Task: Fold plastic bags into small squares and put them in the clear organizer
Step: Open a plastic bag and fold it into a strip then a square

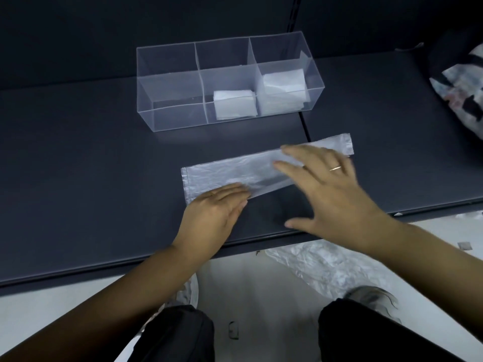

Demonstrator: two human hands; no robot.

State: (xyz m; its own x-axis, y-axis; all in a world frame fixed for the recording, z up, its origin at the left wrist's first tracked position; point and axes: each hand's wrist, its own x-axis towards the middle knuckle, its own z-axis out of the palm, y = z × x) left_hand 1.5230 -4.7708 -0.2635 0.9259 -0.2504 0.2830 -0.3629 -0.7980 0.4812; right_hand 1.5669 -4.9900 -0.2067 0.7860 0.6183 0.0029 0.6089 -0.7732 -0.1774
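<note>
Midway through the job, a person works a plastic bag into shape on a dark shelf, with the clear organizer standing just beyond it toward the far side. Two of the organizer's compartments already hold finished work: a folded white square lies in the near middle section, and a taller stack of folded bags fills the near right section, while the left sections look unfilled. The current bag is so far only a long narrow strip, lying flat and running from near left to far right, so the crosswise folds that would reduce it to a small square appear still to come. The left hand lies palm down on the strip's near left end, fingers straight and held together, pinning it to the shelf. The right hand is spread flat over the strip's right half, fingers apart and extended, thumb out toward the near edge of the shelf, a ring visible on one finger; neither hand grips anything. More crumpled plastic lies on the pale floor below, judged to be further bags awaiting folding.
</note>
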